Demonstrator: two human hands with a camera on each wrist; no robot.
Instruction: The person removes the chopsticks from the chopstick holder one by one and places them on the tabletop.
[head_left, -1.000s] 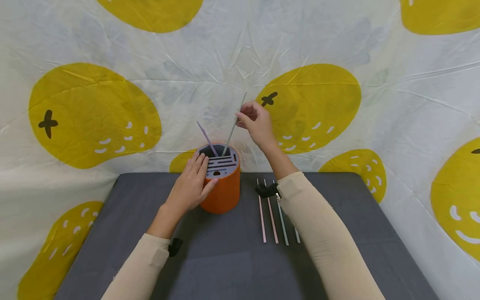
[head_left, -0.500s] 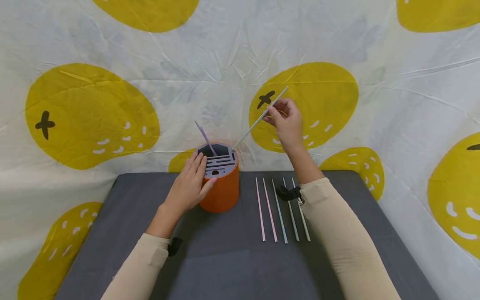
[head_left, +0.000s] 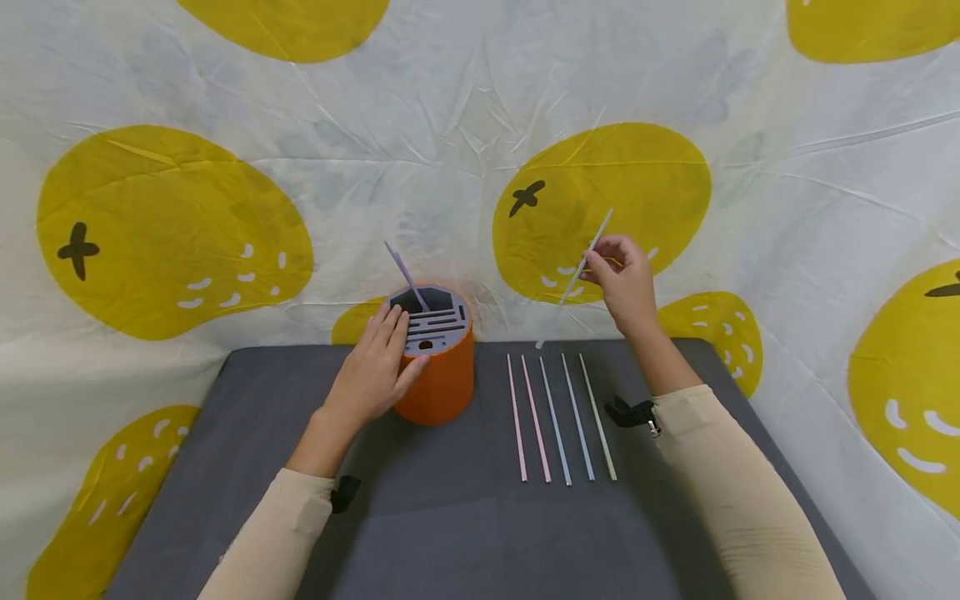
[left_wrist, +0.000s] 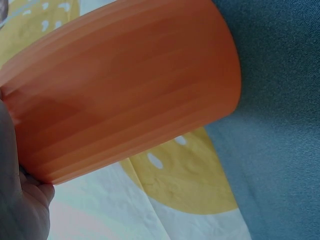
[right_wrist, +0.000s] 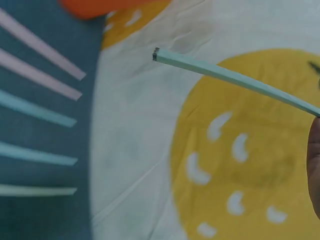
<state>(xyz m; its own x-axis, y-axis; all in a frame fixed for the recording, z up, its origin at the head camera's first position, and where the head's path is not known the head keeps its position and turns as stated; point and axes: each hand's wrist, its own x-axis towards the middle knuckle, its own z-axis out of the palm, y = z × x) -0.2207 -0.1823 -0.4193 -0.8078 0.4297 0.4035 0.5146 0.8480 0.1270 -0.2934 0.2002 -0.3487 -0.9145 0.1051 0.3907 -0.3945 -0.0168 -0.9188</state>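
Pale green stick (head_left: 576, 275) hangs tilted in the air at the far edge of the tabletop (head_left: 420, 517), its upper end leaning right, well apart from the orange holder (head_left: 446, 392) (whether its lower end is over the tabletop or just beyond, I cannot tell); the right hand (head_left: 630, 279) has its thumb and fingers clamped on it above the middle, leaving a long lower part free. The left hand (head_left: 371, 362) rests straight fingers on the lavender top (head_left: 452, 339), clamped on nothing, with the thumb along the near side; that seems enough to steady the holder, where at least one purple stick (head_left: 406, 275) leans.

For good control, I would keep the pinch light, since so thin a stick may flex or twist; the free end will likely swing wider than the fingers do, so it deserves the closer watch; it should stay clear of the row of sticks (head_left: 555, 421), five lying side by side with gaps between, because a knock could skew their spacing; turning the wrist slowly should bring the slant under control.
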